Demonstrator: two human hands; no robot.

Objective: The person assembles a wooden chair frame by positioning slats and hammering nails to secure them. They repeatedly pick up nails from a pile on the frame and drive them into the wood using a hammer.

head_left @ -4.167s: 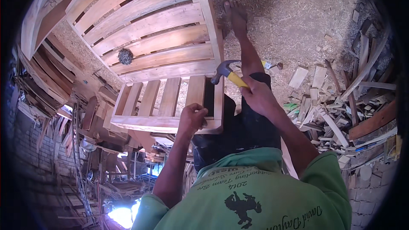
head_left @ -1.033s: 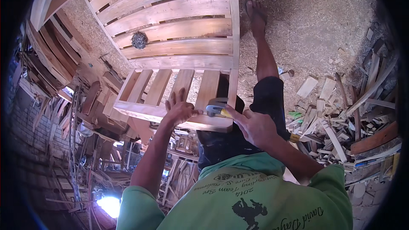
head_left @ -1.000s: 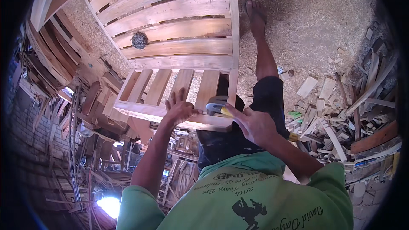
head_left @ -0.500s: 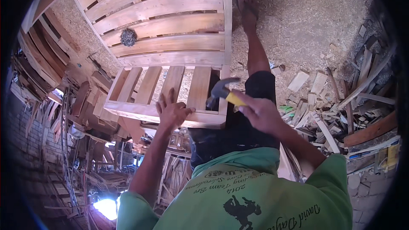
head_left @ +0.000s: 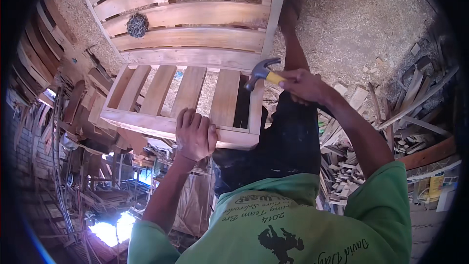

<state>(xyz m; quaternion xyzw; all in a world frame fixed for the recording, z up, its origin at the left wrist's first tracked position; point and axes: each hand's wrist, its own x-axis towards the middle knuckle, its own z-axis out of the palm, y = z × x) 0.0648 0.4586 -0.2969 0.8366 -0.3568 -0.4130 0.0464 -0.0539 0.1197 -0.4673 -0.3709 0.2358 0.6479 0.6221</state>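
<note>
Ground at upper right is covered in sawdust and shavings. Wood offcuts are heaped at right; a long pale stick is laid over the heap, a reddish-brown board is set near it. A yellow item is seen by the right rim, kind unclear. Long boards are stacked far left. Thin poles are bunched below, near a block wall. A light patch at lower left is blown out, surrounded by blurred clutter.
</note>
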